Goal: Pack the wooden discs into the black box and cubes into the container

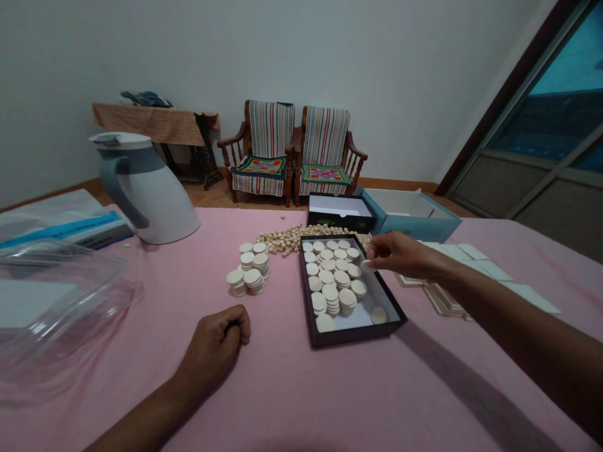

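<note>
My right hand point(394, 252) pinches a round white disc point(367, 265) between thumb and fingertips, above the right side of a shallow black box point(308, 323). Inside that box, stacks of white discs point(326, 276) fill the left and middle, and a single darker disc point(379, 315) lies near its front right corner. On the pink cloth to the left of the box stand several more disc stacks point(254, 280). My left hand point(217, 339) rests on the cloth in front of those stacks, fingers curled in; whether anything is inside them is hidden.
Behind the black box lies a heap of small tan pieces point(287, 240). Another black box point(340, 213) and a light blue box point(409, 216) stand further back. White square tiles point(466, 267) lie right. At left are a white jug point(151, 194) and clear plastic container point(61, 307).
</note>
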A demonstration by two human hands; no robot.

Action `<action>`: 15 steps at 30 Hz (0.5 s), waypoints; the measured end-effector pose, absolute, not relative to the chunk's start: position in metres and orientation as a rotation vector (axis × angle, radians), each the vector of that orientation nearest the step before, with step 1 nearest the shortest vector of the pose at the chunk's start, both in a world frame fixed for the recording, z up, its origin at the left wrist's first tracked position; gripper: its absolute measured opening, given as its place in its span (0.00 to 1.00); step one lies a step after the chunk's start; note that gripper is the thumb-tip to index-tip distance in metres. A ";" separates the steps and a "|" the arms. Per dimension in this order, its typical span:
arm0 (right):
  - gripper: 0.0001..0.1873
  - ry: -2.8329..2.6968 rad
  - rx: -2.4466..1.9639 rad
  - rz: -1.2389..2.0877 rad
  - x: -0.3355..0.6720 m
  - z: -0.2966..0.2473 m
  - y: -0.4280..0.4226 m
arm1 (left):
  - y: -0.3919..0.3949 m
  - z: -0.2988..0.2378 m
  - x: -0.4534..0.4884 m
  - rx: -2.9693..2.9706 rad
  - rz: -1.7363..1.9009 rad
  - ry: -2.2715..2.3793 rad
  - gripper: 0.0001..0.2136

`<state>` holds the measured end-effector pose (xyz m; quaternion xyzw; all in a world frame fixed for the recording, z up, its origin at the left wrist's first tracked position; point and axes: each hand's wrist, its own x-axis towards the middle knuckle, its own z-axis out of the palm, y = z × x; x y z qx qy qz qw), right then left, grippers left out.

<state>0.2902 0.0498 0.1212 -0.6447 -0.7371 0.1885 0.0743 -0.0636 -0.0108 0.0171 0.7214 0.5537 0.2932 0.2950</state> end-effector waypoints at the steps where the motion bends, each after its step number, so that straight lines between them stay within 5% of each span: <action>1: 0.04 -2.186 -1.931 0.577 0.289 0.118 0.054 | -0.011 0.017 -0.064 1.920 0.778 1.475 0.08; 15: 0.10 -2.338 -2.135 0.247 0.263 0.110 0.079 | -0.012 0.020 -0.063 1.932 0.774 1.483 0.08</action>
